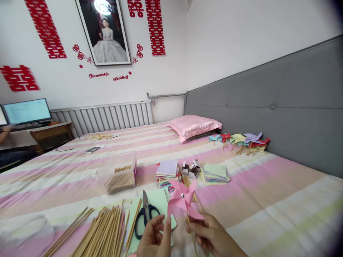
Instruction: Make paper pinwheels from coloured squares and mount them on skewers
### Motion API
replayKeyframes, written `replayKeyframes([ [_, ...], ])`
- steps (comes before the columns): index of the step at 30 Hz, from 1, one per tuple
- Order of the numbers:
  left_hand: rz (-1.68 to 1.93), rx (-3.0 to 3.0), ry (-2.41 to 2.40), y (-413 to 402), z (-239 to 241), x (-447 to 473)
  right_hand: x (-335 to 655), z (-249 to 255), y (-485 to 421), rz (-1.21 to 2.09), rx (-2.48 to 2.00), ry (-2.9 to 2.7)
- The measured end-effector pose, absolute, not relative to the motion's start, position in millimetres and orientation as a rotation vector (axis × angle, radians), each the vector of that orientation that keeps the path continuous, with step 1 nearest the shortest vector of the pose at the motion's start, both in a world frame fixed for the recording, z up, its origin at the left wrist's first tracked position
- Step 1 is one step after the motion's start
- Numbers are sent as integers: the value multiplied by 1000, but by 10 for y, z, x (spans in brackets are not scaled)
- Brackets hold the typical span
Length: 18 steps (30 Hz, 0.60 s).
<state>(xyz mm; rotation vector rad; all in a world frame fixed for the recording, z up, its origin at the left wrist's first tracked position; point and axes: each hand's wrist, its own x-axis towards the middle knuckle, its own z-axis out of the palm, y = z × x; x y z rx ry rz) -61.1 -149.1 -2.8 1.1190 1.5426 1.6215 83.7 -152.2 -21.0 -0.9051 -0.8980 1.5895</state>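
At the bottom centre, my left hand (pixel 154 237) and right hand (pixel 211 235) both pinch a pink pinwheel (pixel 183 202) above scissors (pixel 146 214).

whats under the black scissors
The black scissors lie on a pale green paper sheet on the striped bedspread. The left hand covers the sheet's near edge, so anything beneath there is hidden.
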Motion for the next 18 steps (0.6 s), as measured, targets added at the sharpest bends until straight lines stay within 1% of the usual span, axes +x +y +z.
replayKeyframes([
  [4, 1620, 1121, 1520, -1431, -15, -703, 813, -201, -1546, 1681, -819, -922],
  [9, 1579, 1186, 1492, -1445, -41, -698, 805, -246, -1531, 1652, -828, -943],
  [12, 1575, 1235, 1492, -1451, -118, -651, 799, -243, -1526, 1664, -869, -898],
  [18, 1452, 1331, 1465, -1420, -334, -595, 788, -181, -1545, 1666, -918, -779],
])
